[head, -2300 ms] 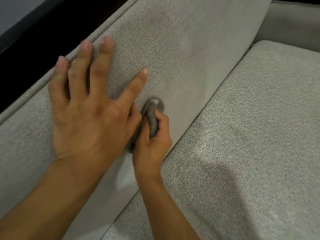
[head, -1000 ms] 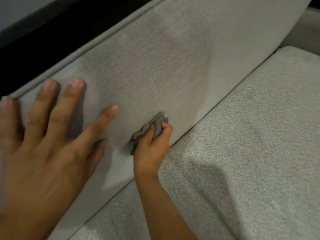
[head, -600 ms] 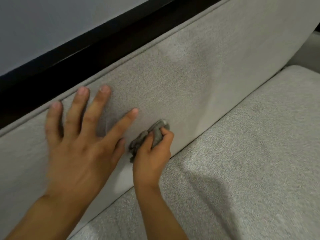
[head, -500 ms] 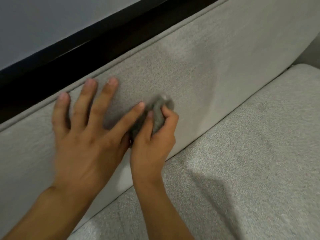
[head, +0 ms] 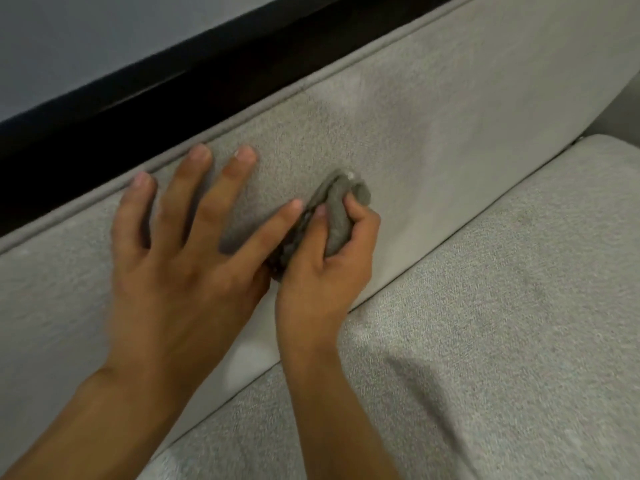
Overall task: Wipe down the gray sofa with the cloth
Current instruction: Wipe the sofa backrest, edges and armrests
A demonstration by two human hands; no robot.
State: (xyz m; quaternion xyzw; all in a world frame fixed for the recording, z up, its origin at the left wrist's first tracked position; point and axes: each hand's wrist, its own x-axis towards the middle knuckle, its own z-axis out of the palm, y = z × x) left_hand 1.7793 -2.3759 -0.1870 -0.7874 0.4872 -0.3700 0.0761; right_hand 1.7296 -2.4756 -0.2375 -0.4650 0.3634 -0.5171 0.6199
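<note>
Biggest worry here imo: the cloth (head: 337,216) is scrunched into a tight little wad, so only a small patch of it actually meets the fabric. With a pad that small it's easy to leave unwiped stripes on the gray sofa (head: 433,140). The seat cushion (head: 519,323) also looks like a lot of area yet to cover.

Second thing, the left grip (head: 180,258) is parked right next to the work. Its index fingertip sits just beside the wad, maybe touching it, so a stroke to the left would bump straight into it. A wad pinched like that could also roll out of the fingers if it drags hard on the nap.

Pose: the right grip (head: 325,271) is curled round the cloth, thumb on one side and fingers wrapped over the other. It's pressing the cloth against the lower middle of the backrest (head: 62,306), a bit above the crease where it meets the seat, and the forearm comes up from the bottom of the frame. The left grip holds nothing. Its fingers are straight and fanned out flat on the backrest, fingertips near the piped top edge (head: 277,98), like it's bracing.
</note>
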